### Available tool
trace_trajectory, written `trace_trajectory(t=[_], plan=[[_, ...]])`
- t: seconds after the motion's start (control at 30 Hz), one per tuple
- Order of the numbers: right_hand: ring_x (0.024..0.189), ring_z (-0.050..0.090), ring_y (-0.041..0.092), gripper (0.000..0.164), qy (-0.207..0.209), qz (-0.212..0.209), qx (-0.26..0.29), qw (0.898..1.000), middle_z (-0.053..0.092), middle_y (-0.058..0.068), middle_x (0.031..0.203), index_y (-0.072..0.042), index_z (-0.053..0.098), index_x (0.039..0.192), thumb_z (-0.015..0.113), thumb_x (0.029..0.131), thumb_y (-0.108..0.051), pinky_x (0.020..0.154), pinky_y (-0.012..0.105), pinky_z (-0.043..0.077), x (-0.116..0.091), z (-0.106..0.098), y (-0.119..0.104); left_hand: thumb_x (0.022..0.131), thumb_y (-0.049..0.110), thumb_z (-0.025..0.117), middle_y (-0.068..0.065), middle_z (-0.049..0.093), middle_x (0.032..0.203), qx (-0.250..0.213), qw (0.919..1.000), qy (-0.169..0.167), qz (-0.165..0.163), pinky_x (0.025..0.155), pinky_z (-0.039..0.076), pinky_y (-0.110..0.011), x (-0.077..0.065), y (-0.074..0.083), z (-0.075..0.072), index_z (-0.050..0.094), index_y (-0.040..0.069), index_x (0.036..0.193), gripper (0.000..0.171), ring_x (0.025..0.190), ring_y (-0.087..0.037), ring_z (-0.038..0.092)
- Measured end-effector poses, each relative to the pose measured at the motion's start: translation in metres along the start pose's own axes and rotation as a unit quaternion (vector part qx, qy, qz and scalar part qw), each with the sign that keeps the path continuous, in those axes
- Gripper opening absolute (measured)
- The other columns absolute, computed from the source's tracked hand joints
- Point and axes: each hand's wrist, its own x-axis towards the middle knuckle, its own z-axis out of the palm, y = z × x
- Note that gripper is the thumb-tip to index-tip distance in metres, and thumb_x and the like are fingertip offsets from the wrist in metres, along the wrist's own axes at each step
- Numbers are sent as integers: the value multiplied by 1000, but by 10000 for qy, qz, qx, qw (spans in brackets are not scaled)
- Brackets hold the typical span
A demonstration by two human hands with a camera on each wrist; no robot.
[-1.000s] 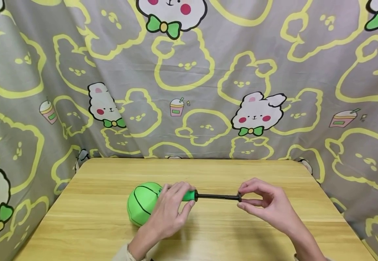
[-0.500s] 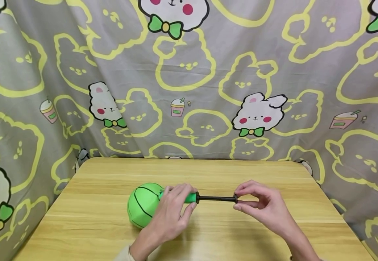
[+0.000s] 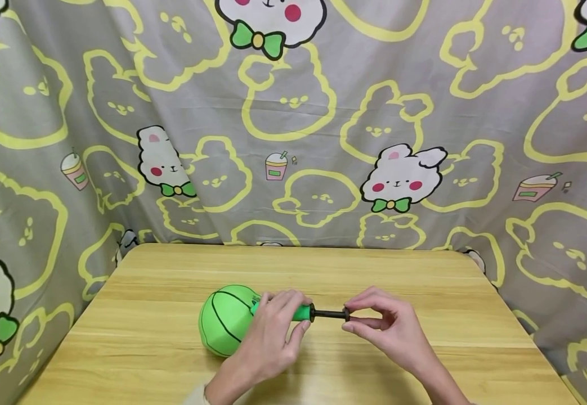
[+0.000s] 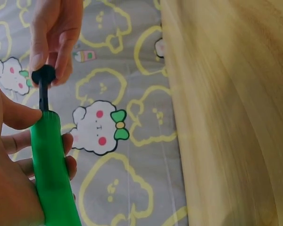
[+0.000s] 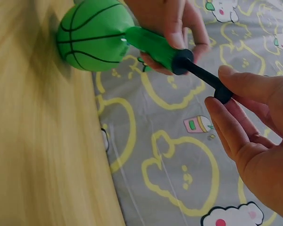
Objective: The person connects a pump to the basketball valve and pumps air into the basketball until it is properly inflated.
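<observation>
A small green ball with black basketball lines (image 3: 224,320) rests on the table, its near side somewhat flattened. My left hand (image 3: 273,334) grips the green barrel of a hand pump (image 4: 49,165), whose tip meets the ball in the right wrist view. From the barrel's other end sticks a black plunger rod (image 3: 330,314). My right hand (image 3: 391,326) pinches the round black end knob (image 5: 222,93) of that rod between thumb and fingers. Part of the barrel is hidden behind the left hand in the head view.
The light wood table (image 3: 171,270) lies under both hands. Behind it and at the sides hangs a grey curtain (image 3: 313,124) with yellow outlines and cartoon bunnies.
My right hand has moved left with the knob, and the plunger rod has slid further into the barrel. The left hand and the ball have shifted only slightly.
</observation>
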Motion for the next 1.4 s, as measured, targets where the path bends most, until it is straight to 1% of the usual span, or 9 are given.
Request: trace_trajectory(t=[0.2, 0.3, 0.47, 0.63, 0.87, 0.97, 1.13, 1.2, 1.4], plan=[[100, 69, 20, 29, 66, -86, 75, 9999, 67, 19, 104, 10, 71, 106, 79, 79, 15, 76, 44, 59, -1, 9, 7, 91, 19, 71, 5, 67, 113, 46, 10000, -80, 15, 90, 41, -38, -1, 3, 4, 65, 18, 116, 26, 111, -12, 63], [99, 69, 20, 28, 137, -8, 72, 9999, 67, 18, 103, 9, 72, 105, 80, 79, 13, 77, 43, 59, -2, 15, 10, 90, 19, 71, 6, 67, 111, 59, 9999, -90, 59, 89, 41, -37, -1, 4, 6, 64, 19, 115, 26, 108, -10, 63], [98, 70, 19, 25, 317, 81, -62, 9994, 68, 18, 102, 7, 73, 103, 81, 79, 10, 76, 42, 59, -3, 24, 14, 90, 18, 71, 7, 66, 108, 67, 9999, -113, 109, 88, 41, -37, -2, 5, 8, 64, 19, 115, 26, 103, -9, 62], [99, 69, 20, 25, 354, 37, -168, 9992, 68, 21, 103, 6, 73, 105, 79, 81, 10, 77, 41, 59, -3, 27, 12, 91, 19, 70, 6, 67, 110, 130, 9998, -131, 116, 90, 41, -38, -1, 4, 8, 64, 19, 116, 26, 105, -9, 63], [105, 69, 22, 27, 248, 182, -161, 9994, 67, 21, 111, 1, 74, 109, 80, 83, 7, 79, 42, 59, -2, 23, 6, 94, 23, 69, 8, 66, 110, 218, 9995, -143, 164, 87, 41, -36, -1, 1, 4, 64, 21, 116, 23, 106, -8, 62], [105, 68, 22, 28, 230, 96, -242, 9994, 67, 22, 112, 3, 73, 110, 80, 83, 9, 78, 43, 59, -2, 19, 2, 94, 23, 68, 8, 67, 112, 216, 9996, -132, 114, 88, 41, -37, 0, 0, 3, 64, 21, 117, 24, 108, -8, 62], [104, 69, 22, 29, 200, 191, -221, 9994, 65, 23, 112, 4, 71, 108, 80, 81, 11, 79, 43, 59, 0, 9, -3, 93, 23, 68, 8, 67, 113, 186, 9998, -116, -8, 89, 42, -39, -1, -3, 1, 64, 21, 117, 24, 109, -8, 62], [103, 69, 21, 29, 163, 237, -246, 9993, 64, 23, 113, 3, 71, 108, 80, 81, 11, 78, 42, 59, 0, 6, -5, 93, 24, 68, 8, 67, 113, 202, 9998, -95, -16, 88, 42, -38, -1, -3, 1, 64, 21, 118, 25, 109, -8, 62], [101, 69, 20, 31, 100, 170, -330, 9993, 62, 24, 113, 5, 68, 109, 78, 81, 14, 77, 42, 59, -1, -4, -8, 93, 23, 67, 8, 67, 112, 183, 9998, -29, -20, 86, 43, -37, 0, -4, 0, 64, 21, 118, 25, 108, -8, 63]])
